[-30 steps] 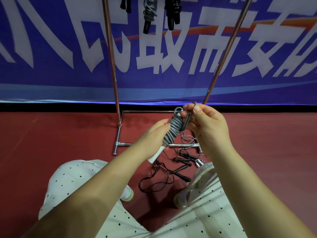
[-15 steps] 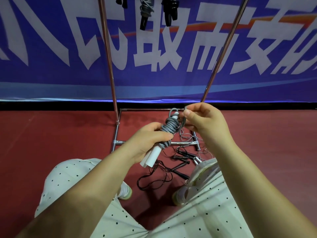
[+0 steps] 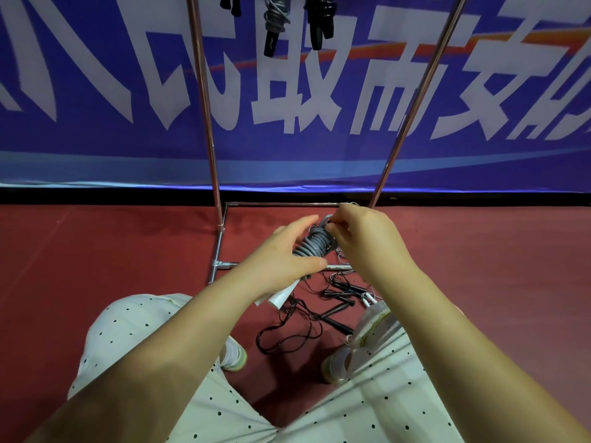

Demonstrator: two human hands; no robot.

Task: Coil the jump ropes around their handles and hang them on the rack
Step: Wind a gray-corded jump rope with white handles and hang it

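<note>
Your left hand grips the coiled grey jump rope; your right hand fingers pinch its top loop.

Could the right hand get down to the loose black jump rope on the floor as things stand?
Probably not right away. The right hand is pinching the end of the grey rope coiled on handles that the left hand grips. The black rope lies uncovered on the floor between the feet, so the way looks free once it lets go.

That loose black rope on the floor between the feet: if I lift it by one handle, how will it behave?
The black rope lies in slack, tangled loops, so it probably hangs floppy and drags. Its thin cord looks light, though it may snag on neighbouring handles.
</note>
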